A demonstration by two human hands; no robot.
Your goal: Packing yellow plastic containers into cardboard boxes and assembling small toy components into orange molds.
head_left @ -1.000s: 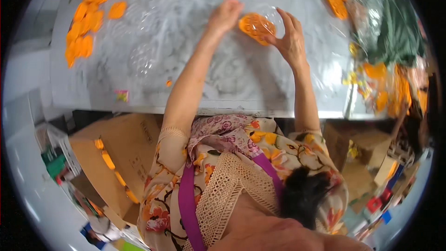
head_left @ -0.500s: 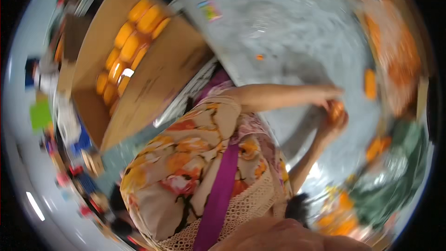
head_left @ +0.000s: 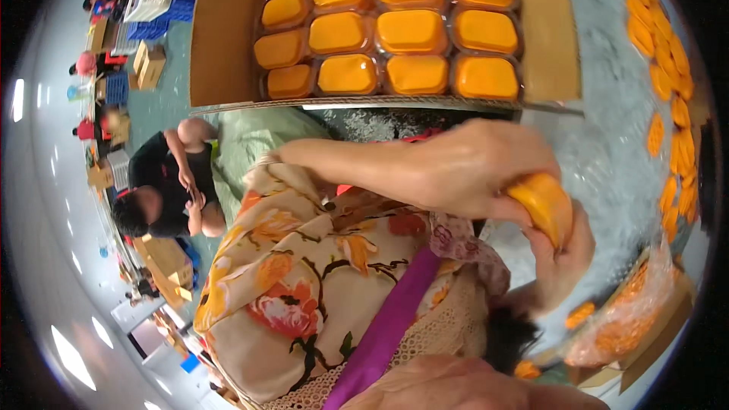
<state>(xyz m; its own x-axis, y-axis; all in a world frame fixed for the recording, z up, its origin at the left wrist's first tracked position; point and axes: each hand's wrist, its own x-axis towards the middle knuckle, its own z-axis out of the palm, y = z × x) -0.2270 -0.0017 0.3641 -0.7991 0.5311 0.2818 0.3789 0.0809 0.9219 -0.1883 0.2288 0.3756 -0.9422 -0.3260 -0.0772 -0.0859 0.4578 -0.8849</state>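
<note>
My left hand [head_left: 490, 163] reaches across from the left, its fingers closed around one side of a rounded orange plastic piece [head_left: 545, 205]. From below, my right hand [head_left: 563, 258] grips the other side of that piece. Its underside and the fingertips are partly hidden. Just beyond my left hand stands an open cardboard box [head_left: 228, 38]. Rows of clear containers with orange tops [head_left: 410, 32] fill it.
A grey work table [head_left: 600, 159] runs along the right, with many loose orange pieces [head_left: 654, 38] on its far side. Near right is a carton [head_left: 661, 326] with a plastic-wrapped orange heap. A seated person [head_left: 171, 178] is at left, beside a pale green sack [head_left: 250, 144].
The view has swung round, so the box now lies at the top centre. Both hands, still on the orange piece, are nearer the camera and beside the box.
</note>
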